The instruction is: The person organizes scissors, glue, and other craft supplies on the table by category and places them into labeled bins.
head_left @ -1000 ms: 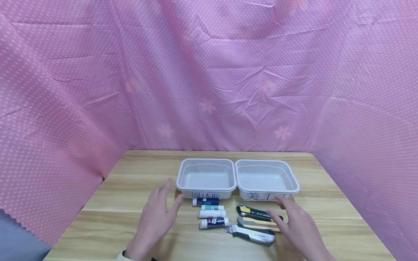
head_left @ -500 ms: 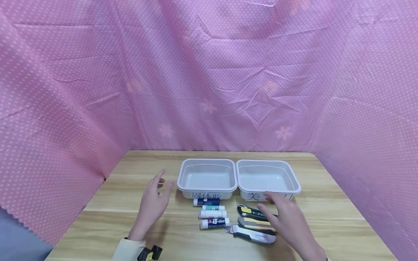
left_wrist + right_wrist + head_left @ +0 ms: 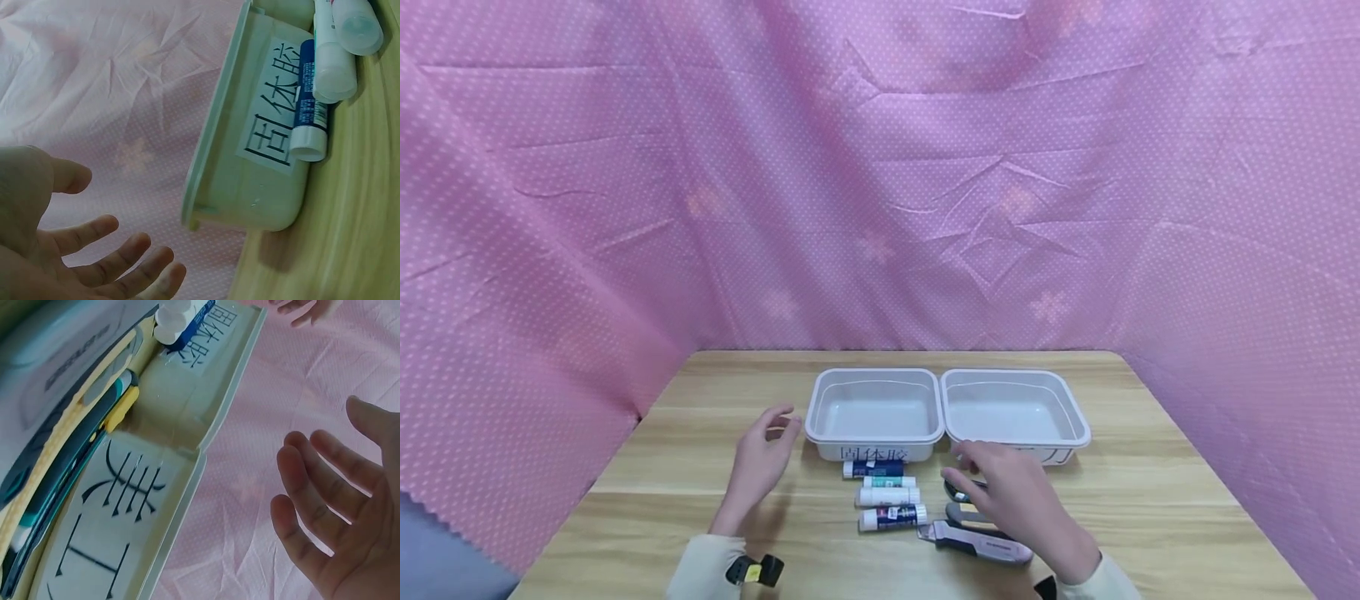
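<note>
My left hand (image 3: 762, 458) hovers left of the left white tub, fingers loosely bent and holding nothing. The left wrist view shows its fingers (image 3: 128, 250) spread apart. Over the utility knives hangs my right hand (image 3: 1011, 496), also holding nothing, its fingers relaxed in the right wrist view. It partly hides a black-and-yellow utility knife (image 3: 119, 409) and a beige-and-grey one (image 3: 967, 515). A white-and-black utility knife (image 3: 988, 543) lies nearest me. Several glue sticks lie in a column left of the knives, including a blue one (image 3: 309, 103) against the tub and a white one (image 3: 887, 497).
Two white plastic tubs stand side by side behind the items: the left tub (image 3: 876, 438) and the right tub (image 3: 1017, 440), each with a printed label in front. Pink dotted cloth (image 3: 880, 183) encloses the wooden table (image 3: 647, 500) at the back and sides.
My right hand has moved left over the knives, covering more of them. My left hand has drawn back slightly leftward, then lowered a little, its fingers bending more. The glue sticks, knives and tubs stay put.
</note>
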Demonstrator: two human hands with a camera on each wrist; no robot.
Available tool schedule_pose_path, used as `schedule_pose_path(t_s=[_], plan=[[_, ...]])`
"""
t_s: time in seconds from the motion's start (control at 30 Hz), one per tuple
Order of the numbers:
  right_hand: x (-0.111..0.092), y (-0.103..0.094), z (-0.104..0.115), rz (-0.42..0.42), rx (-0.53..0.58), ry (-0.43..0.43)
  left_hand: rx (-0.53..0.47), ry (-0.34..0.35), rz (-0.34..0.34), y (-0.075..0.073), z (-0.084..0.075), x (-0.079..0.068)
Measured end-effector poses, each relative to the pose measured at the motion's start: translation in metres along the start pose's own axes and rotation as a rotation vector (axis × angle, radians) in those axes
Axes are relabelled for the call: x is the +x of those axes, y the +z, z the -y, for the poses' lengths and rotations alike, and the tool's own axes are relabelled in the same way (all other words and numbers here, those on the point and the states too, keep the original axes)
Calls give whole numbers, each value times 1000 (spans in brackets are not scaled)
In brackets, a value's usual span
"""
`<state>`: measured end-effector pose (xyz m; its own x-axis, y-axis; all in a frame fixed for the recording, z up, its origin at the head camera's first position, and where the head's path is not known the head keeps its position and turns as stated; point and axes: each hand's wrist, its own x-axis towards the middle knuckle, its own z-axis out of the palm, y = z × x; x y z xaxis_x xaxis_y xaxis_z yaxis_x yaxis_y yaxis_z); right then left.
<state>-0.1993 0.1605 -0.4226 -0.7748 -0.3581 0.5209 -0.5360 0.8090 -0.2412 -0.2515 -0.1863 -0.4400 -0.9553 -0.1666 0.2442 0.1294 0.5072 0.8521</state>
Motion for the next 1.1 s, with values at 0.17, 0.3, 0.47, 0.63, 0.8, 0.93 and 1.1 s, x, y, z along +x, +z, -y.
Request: schedule_pose_path(t_s=[0.17, 0.3, 0.47, 0.63, 0.8, 0.93, 1.1], plan=[[6, 11, 1, 128, 36, -54, -27, -41, 67, 7, 14, 4], [8, 25, -2, 226, 50, -84, -55, -64, 110, 14, 21, 4], [10, 39, -4, 268, 44, -118, -90, -72, 125, 19, 25, 5], [17, 39, -4, 290, 36, -122, -126, -75, 120, 23, 25, 8], [27, 39, -4, 367, 47, -115, -157, -80, 109, 25, 27, 11], [30, 40, -1, 422, 71, -123, -152, -89, 126, 27, 28, 11], [29, 45, 3, 449, 59, -166, -143, -102, 145, 30, 31, 11]])
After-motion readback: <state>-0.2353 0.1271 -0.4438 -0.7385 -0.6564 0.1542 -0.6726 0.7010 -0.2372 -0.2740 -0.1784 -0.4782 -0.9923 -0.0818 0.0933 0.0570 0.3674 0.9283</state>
